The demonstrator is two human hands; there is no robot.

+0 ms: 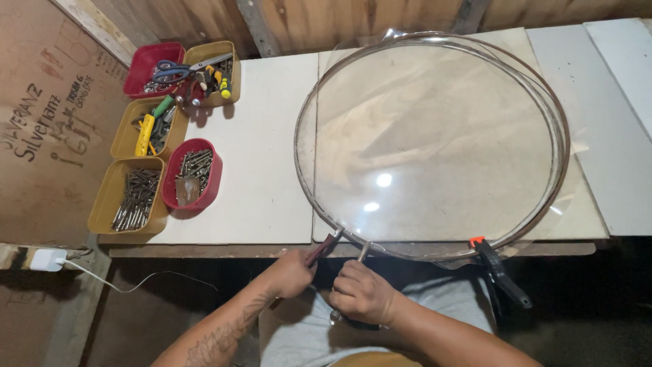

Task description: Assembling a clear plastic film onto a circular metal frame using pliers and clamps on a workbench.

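A large round metal hoop [435, 54] covered with clear plastic film [435, 136] lies flat on the workbench [258, 170]. At its near rim my left hand [291, 273] grips a dark-handled tool [324, 247] whose tip touches the hoop. My right hand [361, 293] is closed around a thin metal tool [363, 252] that meets the rim just to the right of the first. A black spring clamp with an orange tip [499, 272] pinches the rim further right.
Red and yellow trays stand at the bench's left: scissors [178, 70] and hand tools at the back, screws or bits [136, 198] in the front ones. A white charger [46, 259] with a cable sits lower left. Cardboard lines the left wall.
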